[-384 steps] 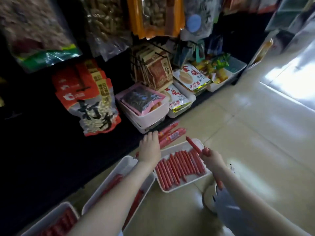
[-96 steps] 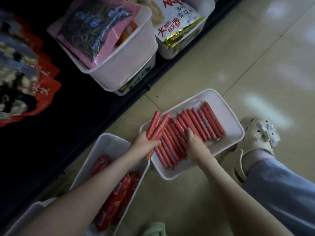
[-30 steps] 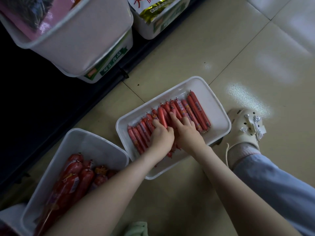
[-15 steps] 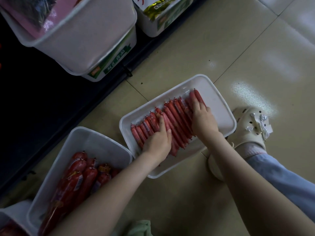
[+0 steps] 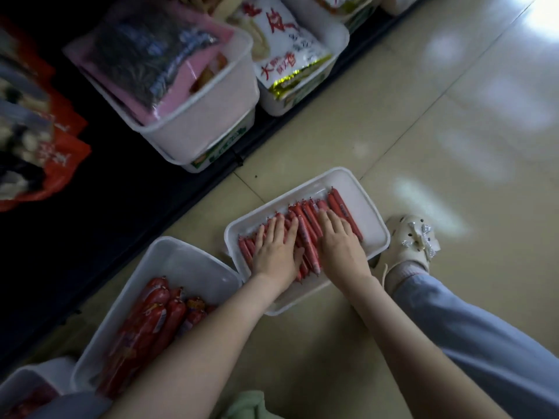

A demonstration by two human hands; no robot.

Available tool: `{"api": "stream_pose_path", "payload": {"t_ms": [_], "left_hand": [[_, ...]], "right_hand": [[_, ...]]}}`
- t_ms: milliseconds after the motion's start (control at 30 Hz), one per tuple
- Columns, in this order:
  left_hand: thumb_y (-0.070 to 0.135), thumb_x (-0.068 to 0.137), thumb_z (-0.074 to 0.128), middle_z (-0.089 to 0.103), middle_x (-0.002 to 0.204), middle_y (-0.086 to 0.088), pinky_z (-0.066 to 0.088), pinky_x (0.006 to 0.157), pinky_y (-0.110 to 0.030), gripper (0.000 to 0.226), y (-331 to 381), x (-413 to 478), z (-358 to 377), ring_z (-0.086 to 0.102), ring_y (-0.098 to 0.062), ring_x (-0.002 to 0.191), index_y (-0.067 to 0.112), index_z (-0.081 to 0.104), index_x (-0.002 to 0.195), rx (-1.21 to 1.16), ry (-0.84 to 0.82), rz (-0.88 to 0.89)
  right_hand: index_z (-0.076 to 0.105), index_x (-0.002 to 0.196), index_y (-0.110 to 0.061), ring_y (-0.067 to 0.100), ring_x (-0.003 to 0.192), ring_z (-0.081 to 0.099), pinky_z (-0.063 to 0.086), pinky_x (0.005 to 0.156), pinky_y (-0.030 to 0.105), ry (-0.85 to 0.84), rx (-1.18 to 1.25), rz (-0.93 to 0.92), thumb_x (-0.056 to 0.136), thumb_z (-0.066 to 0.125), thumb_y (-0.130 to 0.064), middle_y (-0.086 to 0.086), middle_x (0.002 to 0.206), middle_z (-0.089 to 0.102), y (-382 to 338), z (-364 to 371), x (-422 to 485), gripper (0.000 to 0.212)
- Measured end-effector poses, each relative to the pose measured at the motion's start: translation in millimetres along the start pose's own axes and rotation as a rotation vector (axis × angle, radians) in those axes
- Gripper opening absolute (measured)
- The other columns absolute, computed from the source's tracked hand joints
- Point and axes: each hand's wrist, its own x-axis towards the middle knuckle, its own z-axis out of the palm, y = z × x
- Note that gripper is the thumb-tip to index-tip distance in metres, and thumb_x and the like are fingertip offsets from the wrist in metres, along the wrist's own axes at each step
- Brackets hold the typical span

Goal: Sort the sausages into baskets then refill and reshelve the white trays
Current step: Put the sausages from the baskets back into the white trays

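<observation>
while both palms lie flat with fingers straight, gripping nothing, the left hand [image 5: 276, 252] and right hand [image 5: 340, 243] press the thin sausages [image 5: 305, 228] in the white tray [image 5: 370, 210] on the floor, right of a tray of thicker sausages [image 5: 148, 325].

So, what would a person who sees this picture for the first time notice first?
The left hand and right hand lie flat on thin red sausages in a white tray on the floor, at centre. Lower left, a second tray holds thicker sausages; a cream shoe stands right of the first.
</observation>
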Motion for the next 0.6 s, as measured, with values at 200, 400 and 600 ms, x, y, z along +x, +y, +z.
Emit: {"api": "stream_pose_path", "payload": {"t_ms": [200,400,600], "left_hand": [[0.038,0.096,0.035,0.037,0.149,-0.016,0.024,0.114,-0.039,0.059,-21.0,-76.3,-109.9,0.034,-0.029,0.138,0.004,0.035,0.145,-0.094,0.326,0.015],[0.035,0.08,0.044,0.065,0.118,-0.015,0.052,0.088,-0.037,0.053,-97.8,-218.4,-207.6,0.064,-0.029,0.106,0.004,0.064,0.117,-0.105,0.647,-0.055],[0.035,0.086,0.037,0.066,0.107,-0.008,0.054,0.08,-0.035,0.048,-209.1,-407.6,-241.2,0.065,-0.026,0.094,0.006,0.064,0.114,-0.064,0.968,-0.302]], "right_hand": [[0.049,0.132,-0.004,0.033,0.117,0.052,0.041,0.099,0.042,0.241,0.011,-0.209,0.093,0.05,-0.02,0.014,0.128,0.057,-90.1,-82.6,-40.4,0.043],[0.06,0.114,-0.002,0.034,0.088,0.059,0.05,0.076,0.042,0.371,0.055,-0.553,0.08,0.045,-0.024,0.012,0.099,0.063,-240.3,-141.5,-93.6,0.043],[0.061,0.113,-0.005,0.028,0.093,0.06,0.052,0.08,0.038,0.463,0.027,-1.055,0.087,0.049,-0.019,0.009,0.099,0.064,-428.0,-157.3,-180.3,0.032]]}}
